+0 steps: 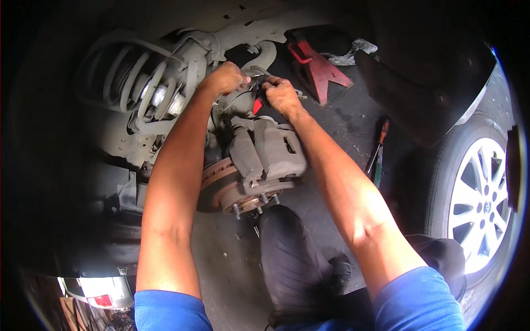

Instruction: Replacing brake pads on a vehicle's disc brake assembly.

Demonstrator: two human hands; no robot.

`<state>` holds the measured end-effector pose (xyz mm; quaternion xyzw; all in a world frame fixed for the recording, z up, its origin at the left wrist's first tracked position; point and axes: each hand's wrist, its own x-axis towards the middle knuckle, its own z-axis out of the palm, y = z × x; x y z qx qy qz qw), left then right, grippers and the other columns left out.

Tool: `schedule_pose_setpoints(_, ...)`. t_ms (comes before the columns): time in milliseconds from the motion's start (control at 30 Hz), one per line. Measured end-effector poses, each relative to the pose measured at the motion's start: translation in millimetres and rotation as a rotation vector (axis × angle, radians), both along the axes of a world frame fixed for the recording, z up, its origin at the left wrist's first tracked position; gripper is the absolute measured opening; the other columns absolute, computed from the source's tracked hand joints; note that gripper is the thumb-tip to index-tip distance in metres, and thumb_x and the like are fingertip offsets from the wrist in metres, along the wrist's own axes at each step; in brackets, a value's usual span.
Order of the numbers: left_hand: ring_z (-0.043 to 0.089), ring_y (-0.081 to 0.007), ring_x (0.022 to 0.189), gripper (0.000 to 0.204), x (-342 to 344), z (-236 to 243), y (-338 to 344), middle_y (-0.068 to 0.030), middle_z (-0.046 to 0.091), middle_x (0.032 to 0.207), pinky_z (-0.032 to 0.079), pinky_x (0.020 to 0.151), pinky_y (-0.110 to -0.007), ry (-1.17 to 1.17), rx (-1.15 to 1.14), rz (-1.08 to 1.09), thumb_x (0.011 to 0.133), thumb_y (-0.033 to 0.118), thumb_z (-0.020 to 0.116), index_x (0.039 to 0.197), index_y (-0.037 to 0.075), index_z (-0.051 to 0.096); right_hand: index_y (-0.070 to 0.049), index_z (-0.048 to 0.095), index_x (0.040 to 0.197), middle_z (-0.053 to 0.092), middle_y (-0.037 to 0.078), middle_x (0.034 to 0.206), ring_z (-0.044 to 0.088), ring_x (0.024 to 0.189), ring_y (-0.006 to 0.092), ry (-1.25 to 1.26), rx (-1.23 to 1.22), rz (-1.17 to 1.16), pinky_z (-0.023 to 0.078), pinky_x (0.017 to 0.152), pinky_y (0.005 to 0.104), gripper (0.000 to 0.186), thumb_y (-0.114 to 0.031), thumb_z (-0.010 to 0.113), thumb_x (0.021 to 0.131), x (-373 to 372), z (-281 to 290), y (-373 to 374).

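Note:
Both my arms reach forward over a brake caliper (270, 149), which sits on a rusty brake disc (216, 175) with bare wheel studs. Behind the caliper, my left hand (225, 78) is closed, its fingertips at a small dark part among the suspension pieces. Close by on the right, my right hand (282, 95) has its fingers pinched on the same dark spot. What either hand grips is too small and shadowed to name. A coil spring (160, 91) around a shock absorber lies left of my left hand.
A red jack stand (319, 74) stands on the floor beyond my right hand, with crumpled clear plastic (354, 52) behind it. An orange-handled tool (383, 132) lies to the right. A wheel with a silver rim (469, 193) is at the far right. My knee (287, 237) is below the disc.

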<state>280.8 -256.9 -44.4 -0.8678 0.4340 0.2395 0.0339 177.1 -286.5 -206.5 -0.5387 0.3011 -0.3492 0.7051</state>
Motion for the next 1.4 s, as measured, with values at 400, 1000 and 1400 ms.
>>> schedule_pose_setpoints(400, 0.052, -0.009, 0.06, 0.028, 31.8, -36.0, 4.1, 0.0015, 0.06, 0.069, 0.041, 0.054, -0.027, 0.177, -0.215, -0.007, 0.085, 0.032, 0.076, 0.083, 0.004, 0.072, -0.002, 0.07, 0.115, 0.071, 0.026, 0.105, 0.069, 0.103, 0.0374, 0.044, -0.116, -0.128, 0.053, 0.093, 0.0408, 0.039, -0.029, 0.059, 0.089, -9.0, 9.4, 6.3)
schedule_pose_setpoints(1000, 0.055, -0.0183, 0.07, 0.04, 76.1, -62.3, 1.8, -0.0077, 0.062, 0.073, 0.046, 0.073, -0.037, 0.168, -0.342, -0.202, 0.094, 0.041, 0.067, 0.081, 0.004, 0.07, -0.008, 0.073, 0.1, 0.073, 0.012, 0.093, 0.071, 0.083, 0.0178, -0.028, -0.662, -0.187, 0.056, 0.073, 0.03, 0.019, -0.014, 0.057, 0.091, 27.3, -42.4, -12.8)
schedule_pose_setpoints(1400, 0.051, -0.0158, 0.072, 0.028, 4.4, -33.9, 1.2, -0.0046, 0.067, 0.081, 0.045, 0.068, -0.036, 0.1, -0.26, 0.18, 0.091, 0.028, 0.075, 0.089, 0.0, 0.074, 0.006, 0.068, 0.104, 0.071, 0.013, 0.089, 0.064, 0.075, 0.017, -0.126, 0.212, 0.146, 0.051, 0.069, 0.0307, 0.03, -0.017, 0.069, 0.084, -20.0, 23.2, -2.2)
